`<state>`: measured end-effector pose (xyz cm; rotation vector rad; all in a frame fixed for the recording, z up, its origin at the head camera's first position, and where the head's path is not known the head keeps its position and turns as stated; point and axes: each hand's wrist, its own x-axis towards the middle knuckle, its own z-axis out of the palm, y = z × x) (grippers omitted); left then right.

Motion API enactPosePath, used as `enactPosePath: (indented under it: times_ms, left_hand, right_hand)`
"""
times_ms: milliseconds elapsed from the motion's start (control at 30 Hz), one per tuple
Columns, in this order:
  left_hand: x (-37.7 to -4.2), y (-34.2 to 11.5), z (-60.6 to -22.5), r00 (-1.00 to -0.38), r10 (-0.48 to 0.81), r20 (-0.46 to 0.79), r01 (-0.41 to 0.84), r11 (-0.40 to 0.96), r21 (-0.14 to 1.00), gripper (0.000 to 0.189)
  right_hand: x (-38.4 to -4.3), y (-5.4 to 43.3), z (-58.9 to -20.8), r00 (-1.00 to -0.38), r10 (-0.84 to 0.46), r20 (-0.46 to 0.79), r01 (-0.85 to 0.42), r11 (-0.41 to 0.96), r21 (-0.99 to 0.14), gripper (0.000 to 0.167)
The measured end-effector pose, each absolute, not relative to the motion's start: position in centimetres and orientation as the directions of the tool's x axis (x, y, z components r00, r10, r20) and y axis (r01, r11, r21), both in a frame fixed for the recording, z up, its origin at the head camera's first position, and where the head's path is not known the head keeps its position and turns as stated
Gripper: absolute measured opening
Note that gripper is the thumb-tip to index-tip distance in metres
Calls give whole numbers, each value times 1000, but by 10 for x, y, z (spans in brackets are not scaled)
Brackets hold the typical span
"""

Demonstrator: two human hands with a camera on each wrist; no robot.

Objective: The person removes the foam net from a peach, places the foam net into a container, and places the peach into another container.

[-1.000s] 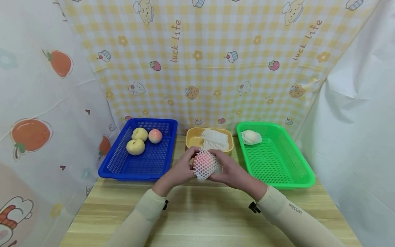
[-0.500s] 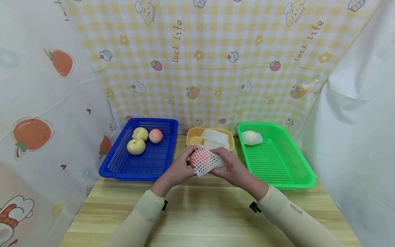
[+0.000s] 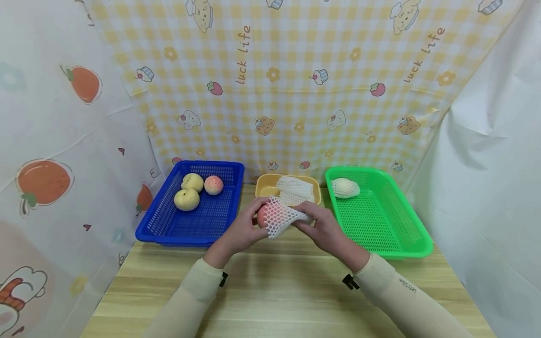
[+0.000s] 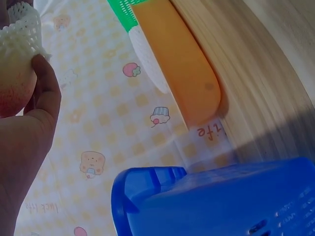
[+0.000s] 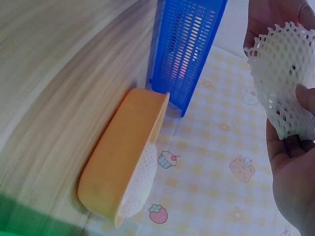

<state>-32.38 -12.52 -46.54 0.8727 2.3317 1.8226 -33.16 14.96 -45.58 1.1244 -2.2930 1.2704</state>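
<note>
Above the table, my left hand [image 3: 245, 228] grips a pink peach [image 3: 263, 216] from its left side. A white foam net sleeve [image 3: 280, 218] covers the peach's right part, its flared edge near my left fingers. My right hand [image 3: 322, 227] pinches the sleeve's narrower end to the right. In the left wrist view, the peach [image 4: 15, 86] shows pale and red below the net, with the left hand [image 4: 37, 118] around it. The right wrist view shows the sleeve [image 5: 283, 73] with the right hand [image 5: 295, 182] at its lower end; the peach is mostly hidden there.
A blue basket [image 3: 198, 239] at left holds two yellowish peaches [image 3: 187, 200] and a pink one [image 3: 213, 185]. Behind my hands, a small orange-yellow bin [image 3: 265, 180] contains flat foam nets [image 3: 296, 188]. The green basket [image 3: 405, 225] at right holds a net-wrapped fruit [image 3: 345, 188].
The sleeve's end has been drawn rightward by my right hand, and the net looks longer and tapered. The peach has shifted slightly left with my left hand, more of its left side bare.
</note>
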Motion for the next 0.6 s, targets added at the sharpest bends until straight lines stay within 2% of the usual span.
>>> enactPosePath:
  times_ms: [400, 600]
  left_hand:
    - [-327, -130, -468, -822, 460, 336, 437, 133, 889, 72]
    - [-326, -132, -469, -844, 415, 339, 438, 168, 883, 69]
  right_hand:
    - [-329, 150, -450, -670, -502, 546, -732, 329, -596, 19]
    - [-336, 150, -442, -708, -535, 461, -700, 445, -559, 18]
